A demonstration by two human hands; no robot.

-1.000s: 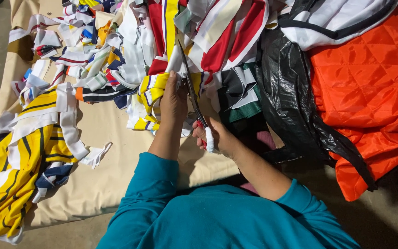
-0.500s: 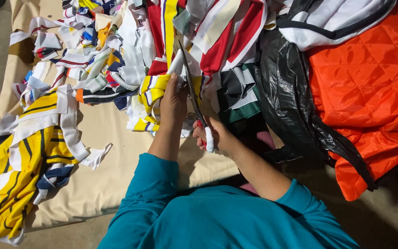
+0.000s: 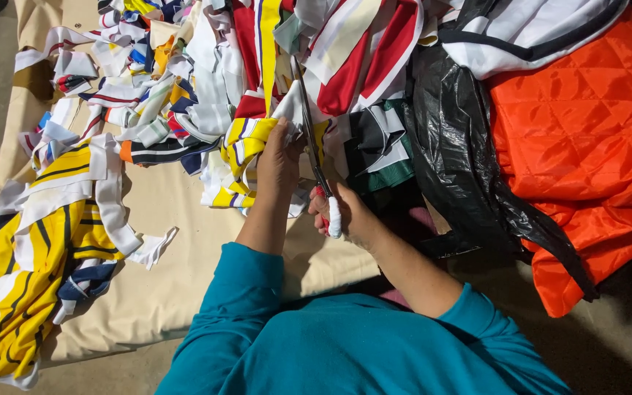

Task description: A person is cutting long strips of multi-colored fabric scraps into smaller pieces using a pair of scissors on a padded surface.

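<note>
Yellow, white and navy striped fabric piece (image 3: pixel 246 143) sits on the beige cloth (image 3: pixel 162 212), pinned under the left hand (image 3: pixel 279 162). The right hand (image 3: pixel 345 213) is closed around the handles of long scissors (image 3: pixel 309 132). Against the earlier frames, the blades reach slightly further up into the fabric, suggesting the cut is advancing. Cut strips (image 3: pixel 115 219) lie left; an orange quilted cover (image 3: pixel 587 139) lies right.

- A crumpled black plastic bag (image 3: pixel 462 175) lies right of the middle, between the cloth scraps and the orange quilted fabric (image 3: pixel 587 146), touching both.
- No labels, signs or screens are visible anywhere.
</note>
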